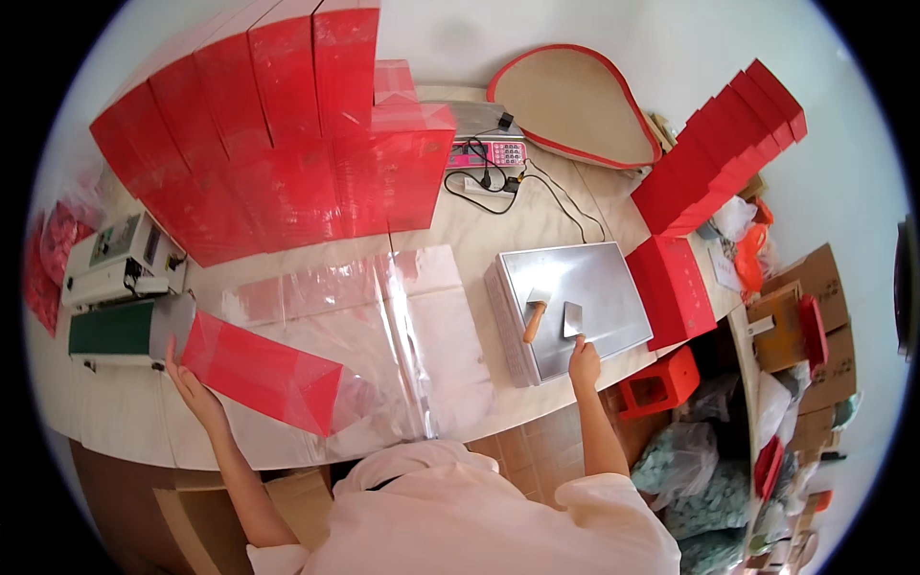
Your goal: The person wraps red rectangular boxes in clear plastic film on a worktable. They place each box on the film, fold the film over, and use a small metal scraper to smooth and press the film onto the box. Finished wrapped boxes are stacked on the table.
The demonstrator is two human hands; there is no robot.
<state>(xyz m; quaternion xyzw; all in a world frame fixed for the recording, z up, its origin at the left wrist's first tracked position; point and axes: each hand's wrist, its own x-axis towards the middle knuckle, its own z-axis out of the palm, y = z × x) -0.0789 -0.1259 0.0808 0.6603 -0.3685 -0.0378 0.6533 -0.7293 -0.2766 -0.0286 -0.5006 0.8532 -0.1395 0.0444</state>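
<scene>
My left hand [195, 388] rests against the near end of a long red box [259, 372] wrapped in clear film, which lies tilted on the pale table [125, 412]. The box's far end points into the sealing machine [120, 331] with a green belt. My right hand [583, 362] reaches to the front edge of a flat metal plate [599, 278] and touches a small metal scraper [573, 319]. A wooden-handled tool [534, 316] lies beside it on the plate. Sheets of clear film [402, 326] spread across the table between my hands.
Tall red boxes [278, 134] stand in a fanned row at the back left. More red boxes [714, 153] are stacked at the right, with one [676, 287] lying beside the plate. A scale [484, 144], cables, a tan teardrop-shaped board [575, 101], cardboard cartons and bags fill the right.
</scene>
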